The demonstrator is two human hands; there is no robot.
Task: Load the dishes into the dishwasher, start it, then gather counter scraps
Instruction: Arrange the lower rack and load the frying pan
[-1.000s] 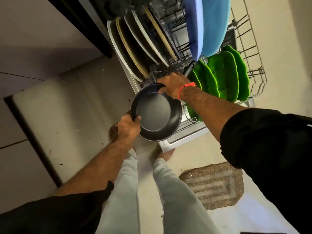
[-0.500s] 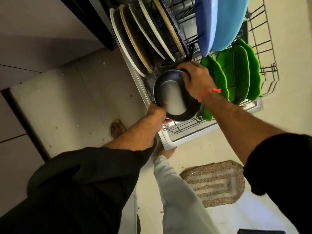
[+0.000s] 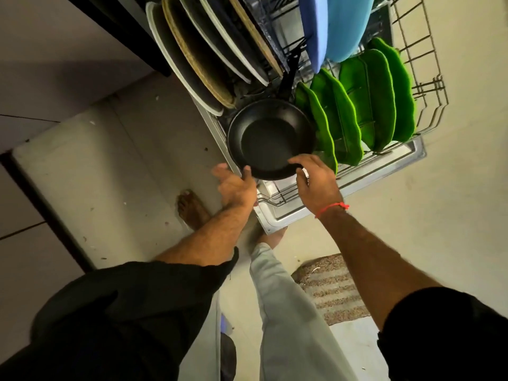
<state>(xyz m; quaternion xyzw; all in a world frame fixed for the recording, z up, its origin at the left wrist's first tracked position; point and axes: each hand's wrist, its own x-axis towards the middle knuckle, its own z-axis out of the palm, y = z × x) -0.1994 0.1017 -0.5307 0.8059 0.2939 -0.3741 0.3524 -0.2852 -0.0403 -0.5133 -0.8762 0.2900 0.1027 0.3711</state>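
Note:
A black frying pan [image 3: 270, 140] lies tilted in the dishwasher's lower rack [image 3: 428, 86], at its near end, with the handle pointing away between the plates. My right hand [image 3: 317, 184] pinches the pan's near rim, fingers over it and thumb under. My left hand [image 3: 236, 185] is spread out at the rim's left side, and only its thumb touches the pan. Several large plates [image 3: 192, 59] stand on edge at the rack's left. Green leaf-shaped plates [image 3: 379, 97] stand at its right, and blue plates [image 3: 338, 26] behind them.
The open dishwasher door [image 3: 291, 215] lies under the rack, just in front of my bare feet [image 3: 192, 210]. A woven mat [image 3: 332, 290] lies on the floor to the right. Cabinet fronts [image 3: 41, 64] line the left side.
The pan went from in front of the rack into it and now rests there. My right hand slid from the handle end to the near rim. My left hand loosened to a thumb touch.

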